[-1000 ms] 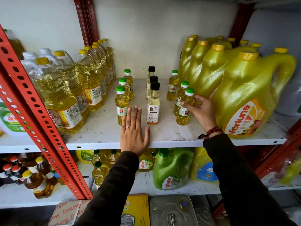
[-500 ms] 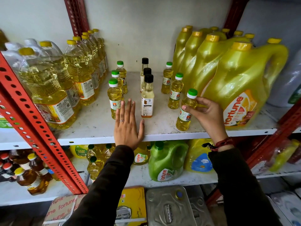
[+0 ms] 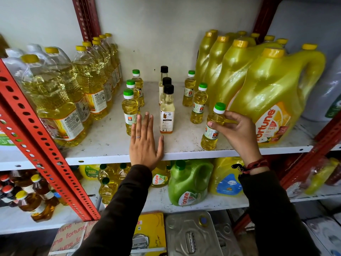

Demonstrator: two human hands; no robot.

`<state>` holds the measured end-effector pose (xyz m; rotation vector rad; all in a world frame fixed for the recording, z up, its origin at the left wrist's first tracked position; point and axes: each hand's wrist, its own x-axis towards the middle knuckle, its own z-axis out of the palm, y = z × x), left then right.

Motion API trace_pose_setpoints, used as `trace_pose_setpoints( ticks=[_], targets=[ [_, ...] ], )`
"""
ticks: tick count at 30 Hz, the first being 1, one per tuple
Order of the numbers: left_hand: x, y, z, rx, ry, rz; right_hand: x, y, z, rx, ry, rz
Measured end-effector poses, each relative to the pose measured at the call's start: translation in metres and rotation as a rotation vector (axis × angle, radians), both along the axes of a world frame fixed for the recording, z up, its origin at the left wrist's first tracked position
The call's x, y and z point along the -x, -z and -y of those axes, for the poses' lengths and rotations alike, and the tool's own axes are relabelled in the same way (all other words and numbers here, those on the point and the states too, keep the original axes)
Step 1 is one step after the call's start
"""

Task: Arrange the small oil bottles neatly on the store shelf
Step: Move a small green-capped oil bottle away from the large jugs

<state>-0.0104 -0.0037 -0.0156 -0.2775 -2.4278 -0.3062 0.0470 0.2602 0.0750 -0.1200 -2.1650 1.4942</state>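
Small oil bottles stand in three rows on the white shelf (image 3: 110,143). The left row has three green-capped bottles (image 3: 130,108). The middle row has three black-capped bottles (image 3: 167,111). On the right, two green-capped bottles (image 3: 198,106) stand behind a third green-capped bottle (image 3: 212,130) near the shelf's front edge. My right hand (image 3: 238,133) grips that front bottle by its shoulder. My left hand (image 3: 144,145) lies flat on the shelf edge, fingers together, its fingertips partly covering the front left bottle.
Large clear oil bottles (image 3: 55,100) fill the shelf's left side. Big yellow jugs (image 3: 273,93) crowd the right, close behind my right hand. A red slotted upright (image 3: 36,137) slants across the left. Lower shelves hold more bottles and a green jug (image 3: 190,182).
My right hand has pulled the front right green-capped bottle forward toward the shelf's edge, away from the two behind it. My left hand has stayed flat on the shelf.
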Motion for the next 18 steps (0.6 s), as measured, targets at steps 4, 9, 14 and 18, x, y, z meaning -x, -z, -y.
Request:
trace_pose_setpoints(
  ticks=[4, 9, 14, 18],
  targets=[
    [0.0, 0.0, 0.0, 0.0, 0.002, 0.0, -0.002, -0.001, 0.002, -0.015, 0.009, 0.001],
    [-0.002, -0.002, 0.001, 0.002, 0.012, 0.009, -0.002, -0.003, 0.003, -0.032, 0.016, 0.01],
    [-0.007, -0.011, 0.006, -0.041, 0.077, -0.017, -0.007, -0.007, 0.008, -0.078, 0.061, -0.015],
    [-0.012, -0.019, 0.032, -0.1, 0.085, -0.109, -0.019, -0.022, 0.026, -0.264, 0.199, -0.343]
  ],
)
